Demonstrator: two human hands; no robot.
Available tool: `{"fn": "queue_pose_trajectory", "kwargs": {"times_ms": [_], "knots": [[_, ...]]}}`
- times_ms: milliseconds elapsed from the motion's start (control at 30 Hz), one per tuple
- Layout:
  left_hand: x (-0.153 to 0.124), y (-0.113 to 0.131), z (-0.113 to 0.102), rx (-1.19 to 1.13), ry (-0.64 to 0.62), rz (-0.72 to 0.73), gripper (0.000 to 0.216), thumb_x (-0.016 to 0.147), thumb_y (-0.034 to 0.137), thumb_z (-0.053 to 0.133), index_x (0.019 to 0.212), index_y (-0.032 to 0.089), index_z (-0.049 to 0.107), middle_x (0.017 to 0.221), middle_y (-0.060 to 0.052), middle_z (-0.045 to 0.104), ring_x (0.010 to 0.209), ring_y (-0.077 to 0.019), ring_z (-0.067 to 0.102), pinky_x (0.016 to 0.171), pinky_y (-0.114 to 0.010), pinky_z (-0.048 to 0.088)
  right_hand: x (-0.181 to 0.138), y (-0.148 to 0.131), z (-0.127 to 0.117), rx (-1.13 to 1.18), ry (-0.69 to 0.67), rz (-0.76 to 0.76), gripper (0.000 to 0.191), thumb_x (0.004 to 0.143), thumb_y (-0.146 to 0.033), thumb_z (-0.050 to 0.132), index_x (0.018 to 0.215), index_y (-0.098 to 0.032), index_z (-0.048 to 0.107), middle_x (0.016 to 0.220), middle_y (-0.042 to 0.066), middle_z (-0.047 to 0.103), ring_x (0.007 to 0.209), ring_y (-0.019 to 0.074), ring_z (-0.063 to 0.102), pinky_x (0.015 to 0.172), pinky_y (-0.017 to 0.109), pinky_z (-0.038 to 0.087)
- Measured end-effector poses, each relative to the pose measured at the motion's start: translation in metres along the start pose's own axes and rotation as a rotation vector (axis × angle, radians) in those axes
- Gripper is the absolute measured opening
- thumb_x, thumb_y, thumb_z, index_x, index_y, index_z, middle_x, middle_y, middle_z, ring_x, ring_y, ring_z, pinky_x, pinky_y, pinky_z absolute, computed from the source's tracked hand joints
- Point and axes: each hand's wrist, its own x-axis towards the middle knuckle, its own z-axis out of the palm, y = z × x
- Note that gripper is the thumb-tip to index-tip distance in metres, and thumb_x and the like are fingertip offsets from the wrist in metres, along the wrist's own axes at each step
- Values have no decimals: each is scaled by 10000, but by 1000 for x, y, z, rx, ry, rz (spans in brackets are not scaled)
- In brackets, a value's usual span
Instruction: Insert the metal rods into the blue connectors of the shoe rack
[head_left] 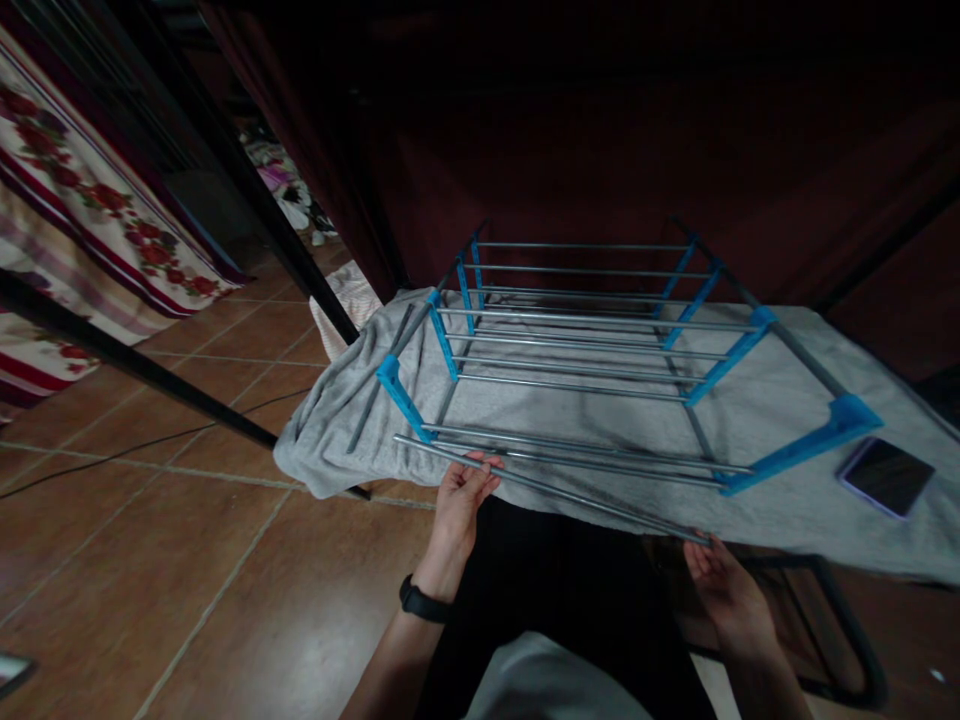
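Note:
Both my hands are on a thin grey metal rod (577, 494) that slants down to the right at the near edge of the cloth. My left hand (466, 490), below a black wristband, pinches it left of its middle. At the rod's right end, the fingers of my right hand (724, 580) are closed round the tip. Just beyond stands a rack frame (600, 320) of grey metal rods joined by blue plastic brackets (806, 440). Two rods (585, 455) lie along its near side, close to the held one.
A grey cloth (525, 410) covers the surface under the rack. A phone (886, 475) lies at the right, and a loose rod (364, 415) at the left. Black metal bars (247, 190) cross the left side. A floral curtain (105, 200) hangs over the tiled floor (202, 500).

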Motion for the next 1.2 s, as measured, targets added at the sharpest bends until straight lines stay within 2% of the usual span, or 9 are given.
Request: {"fn": "queue_pose_trajectory", "kwargs": {"times_ms": [233,467,567,867,1067,1200], "knots": [[0,0,-1,-30,-19,-30,336,678,247,911,953,194,725,974,-62,793,938,-189,744,891,-315,557,5,4,-5,-11,22,22,138,785,-134,672,837,-240,601,917,3,650,810,141,673,878,336,625],[-2,0,2,-39,-27,-51,350,669,268,924,953,184,737,964,-72,800,932,-187,745,878,-304,557,17,10,-12,25,72,86,63,867,-153,604,868,-215,619,911,12,648,803,97,672,763,194,599],[-4,-2,3,-28,-22,-54,375,664,290,929,968,187,734,967,-77,802,954,-205,749,897,-326,556,18,10,-11,21,111,138,63,881,-155,597,860,-211,616,857,-3,630,770,92,663,725,181,599],[-10,-11,8,-15,-29,-75,370,661,300,931,948,183,728,988,-83,796,972,-211,747,907,-338,561,17,26,-14,22,-3,159,40,873,-189,656,878,-212,623,870,-6,628,814,100,682,770,199,613],[-17,-18,13,-17,-40,-97,370,656,290,934,940,177,726,969,-79,789,964,-211,744,923,-353,562,6,32,-5,-4,-43,164,71,856,-215,683,894,-220,624,895,-5,633,821,104,682,764,199,617],[-19,-21,15,4,-47,-88,369,667,301,927,952,182,723,997,-82,789,983,-216,739,936,-365,559,-2,37,-1,-55,-92,120,130,814,-247,726,912,-228,644,920,11,650,845,133,690,798,249,630]]}}
